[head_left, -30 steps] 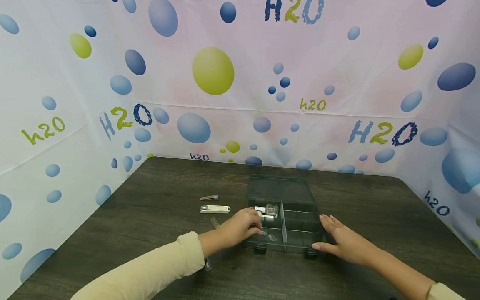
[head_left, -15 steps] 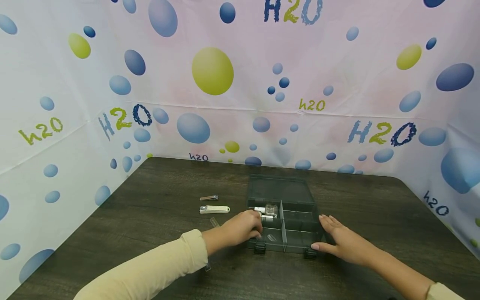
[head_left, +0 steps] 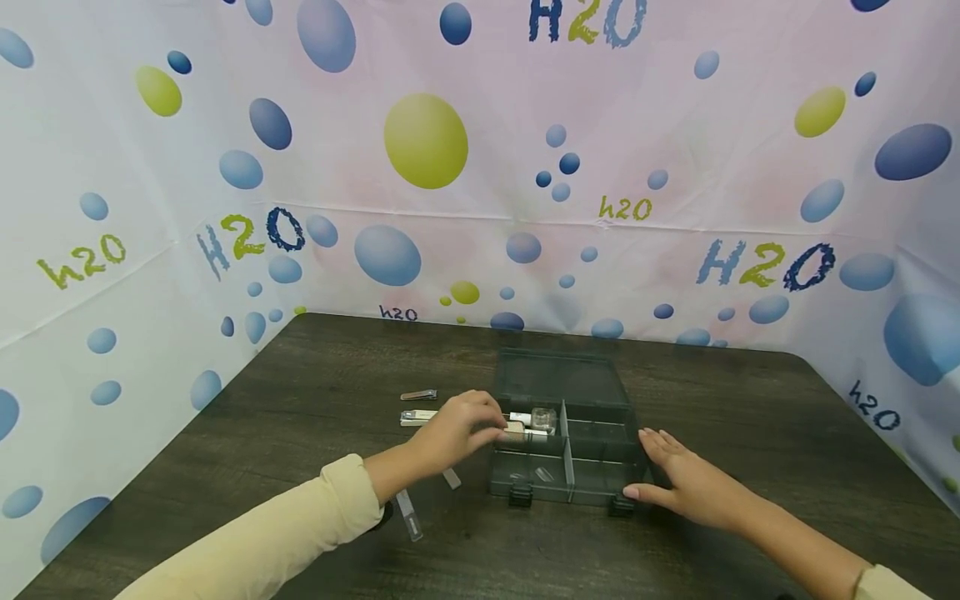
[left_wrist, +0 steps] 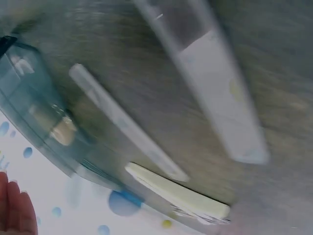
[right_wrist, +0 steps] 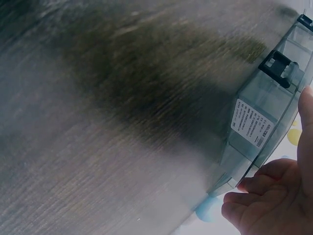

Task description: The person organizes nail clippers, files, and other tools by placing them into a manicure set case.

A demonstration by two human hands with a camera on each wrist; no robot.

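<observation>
A smoky clear compartment box stands with its lid raised at the back. White cylinders and a small clear square item lie in its back left compartment; small clear pieces are in the front left one. My left hand hovers at the box's left side, fingers slightly bent, nothing visible between them. Under it lies a cream nail clipper, partly hidden in the head view. My right hand rests against the box's right side, thumb by the front latch, fingers straight.
A small nail clipper lies behind the cream one. Two slim clear-and-white strips, a nearer strip and a shorter-looking strip, lie left of the box. A patterned curtain stands behind the dark table.
My left hand has lifted out of the front left compartment and moved left and back, now covering part of the cream nail clipper. The right hand has stayed put.
</observation>
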